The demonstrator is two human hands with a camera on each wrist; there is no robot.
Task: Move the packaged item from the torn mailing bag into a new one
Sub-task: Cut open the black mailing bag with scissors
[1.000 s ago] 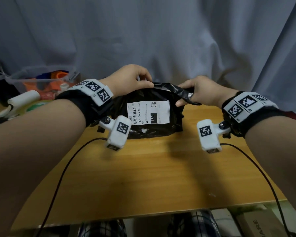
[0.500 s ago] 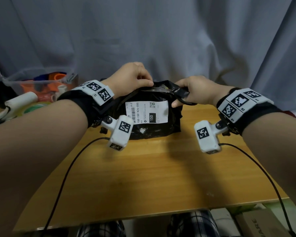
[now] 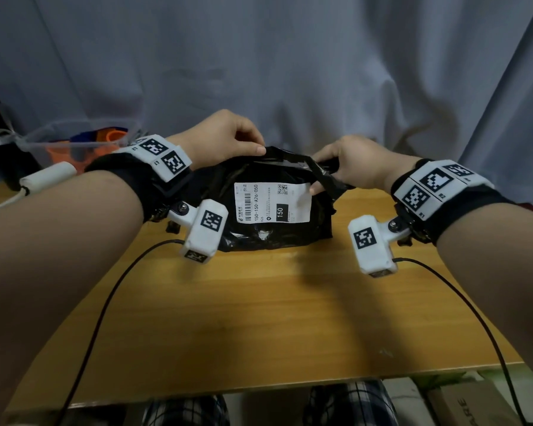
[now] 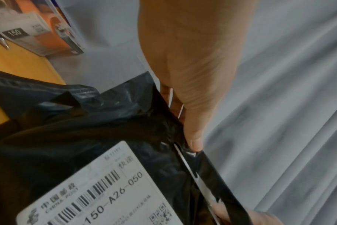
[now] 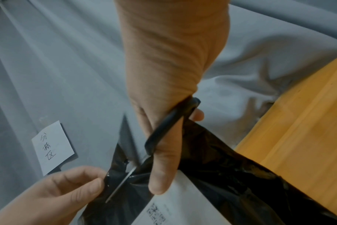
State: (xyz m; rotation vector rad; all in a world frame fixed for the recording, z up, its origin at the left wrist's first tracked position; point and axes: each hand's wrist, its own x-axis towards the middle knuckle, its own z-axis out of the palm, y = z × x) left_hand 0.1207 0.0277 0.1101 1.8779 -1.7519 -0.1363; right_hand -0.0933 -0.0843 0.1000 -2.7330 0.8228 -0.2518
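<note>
A black mailing bag (image 3: 277, 232) with a white shipping label (image 3: 273, 202) stands on the wooden table (image 3: 259, 318). My left hand (image 3: 228, 139) pinches the bag's top edge between thumb (image 4: 194, 143) and fingers. My right hand (image 3: 351, 162) grips black-handled scissors (image 5: 169, 126), its fingers through the handle loops. The scissors' blade (image 5: 121, 184) lies in the bag's top edge, close to the left hand's fingertips (image 5: 94, 187). A loose strip of black plastic (image 3: 326, 182) droops by the label's right corner. What is inside the bag is hidden.
A clear bin (image 3: 83, 142) with orange items and a white roll (image 3: 46, 176) sit at the far left. Grey curtain hangs behind, with a handwritten paper note (image 5: 52, 146) on it. Cables (image 3: 105, 302) trail over the table. A cardboard box (image 3: 462, 404) lies below the front edge.
My right hand with the scissors has edged left along the bag's top, closer to my left hand. The black strip has dropped lower on the right side.
</note>
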